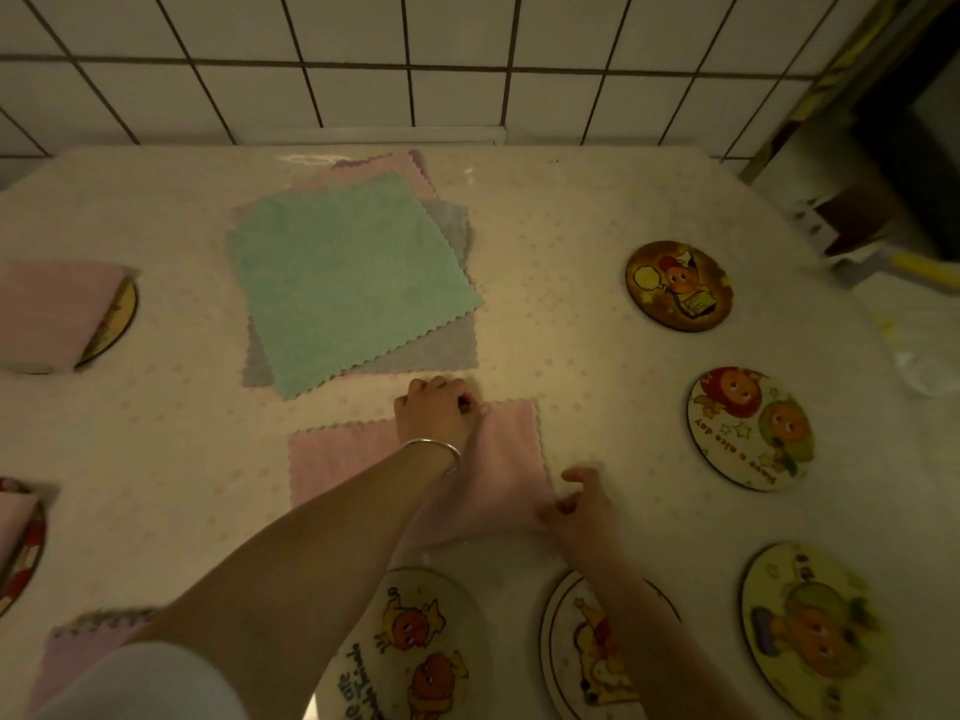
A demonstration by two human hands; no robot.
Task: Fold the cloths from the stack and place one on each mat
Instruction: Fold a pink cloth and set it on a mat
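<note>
- The left hand [435, 407], with a thin silver bangle [435, 452] on the wrist, has its fingers curled and pinches the far edge of a soft pink cloth with a zigzag edge [337, 457]
- The right hand [582, 504] has its fingers bent and pinches the near right corner of the same pink cloth, at its right edge
- This pink cloth lies flat on the table with a pale dotted cover [545, 252], just in front of the stack, and the left forearm crosses over its middle
- The stack of square cloths [358, 283] lies at the far middle of the table; a green cloth [348, 283] is on top, tilted, and grey and pink cloths show under it at the edges
- On the right, three round mats with cartoon pictures lie bare: a dark one far [678, 285], a white one in the middle [748, 428], a yellow one near [810, 631]
- Two more round picture mats lie at the near edge, one [410, 646] beside the left arm and one [587, 652] partly under the right forearm
- On the left, a folded pink cloth [57, 311] covers most of a round mat [117, 319]
- Another mat with a cloth [21, 537] is cut by the left border
- A pale purple cloth [88, 646] at the near left is half hidden by the white sleeve [150, 683]
- The objects at the far right are blurred and dark
</note>
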